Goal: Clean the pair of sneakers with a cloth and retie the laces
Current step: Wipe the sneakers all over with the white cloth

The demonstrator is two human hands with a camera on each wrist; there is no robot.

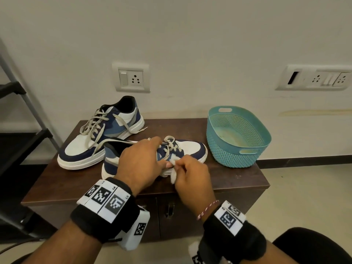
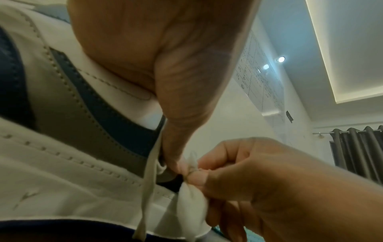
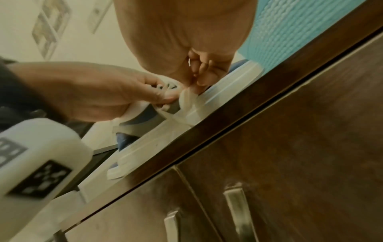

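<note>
Sneakers are the business here: the near sneaker (image 1: 182,149) lies side-on at the front of the dark wooden cabinet (image 1: 238,180), toe toward the teal basket (image 1: 238,134), and the far sneaker (image 1: 99,138) sits just behind it, laces loose. A small white cloth (image 1: 173,176) is bunched against the near sneaker's side, just above its white sole. The right hand (image 1: 192,176) pinches that cloth between thumb and fingertips, and the left hand (image 1: 141,159) is curled over the near sneaker's collar and laces, thumb down its side, touching the cloth.

The step in hand looks like wiping the side panel. To do it well, I would keep the left hand pressing the near sneaker firmly to the cabinet so it cannot slide, and rub in short strokes along the sole seam (a loose lace (image 2: 149,188) hangs just beside the cloth, so steer clear of snagging it). Both hands meet at the near sneaker's middle; the far sneaker lies untouched beyond them.
</note>
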